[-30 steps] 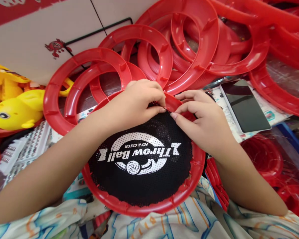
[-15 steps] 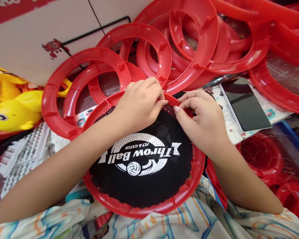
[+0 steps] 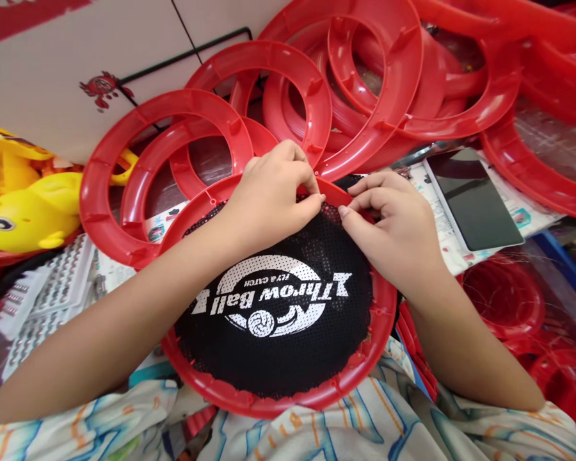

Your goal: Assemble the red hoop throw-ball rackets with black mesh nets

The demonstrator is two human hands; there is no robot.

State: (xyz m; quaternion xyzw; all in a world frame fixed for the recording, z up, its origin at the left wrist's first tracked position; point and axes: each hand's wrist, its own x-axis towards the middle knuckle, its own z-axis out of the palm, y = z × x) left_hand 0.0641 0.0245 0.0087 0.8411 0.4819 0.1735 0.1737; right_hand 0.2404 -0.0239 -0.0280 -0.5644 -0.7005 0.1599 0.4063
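A red plastic ring (image 3: 383, 326) rests at my lap with black mesh netting (image 3: 278, 362) across its opening. White "Throw Ball" lettering on the netting appears upside down. My left hand (image 3: 276, 192) reaches over the ring's far side, thumb and forefinger pinched at the netting's edge. Just to its right, my right hand (image 3: 396, 221) has its thumb on the netting's edge and its bent fingers at the rim. A short stretch of netting shows between the two thumbs. Whatever lies under the fingertips is too small to make out.
More red rings (image 3: 166, 105) lean in a pile behind the work. A phone (image 3: 475, 198) lies on a printed sheet to the right. On the left are a yellow toy (image 3: 33, 214) and white trays of small metal parts (image 3: 52, 301). Red round parts (image 3: 504, 298) fill the lower right.
My left hand has lifted slightly at the wrist, its thumb straighter. The right thumb has shifted a little to the right, widening the gap between the thumbs. The ring stays nearly in place.
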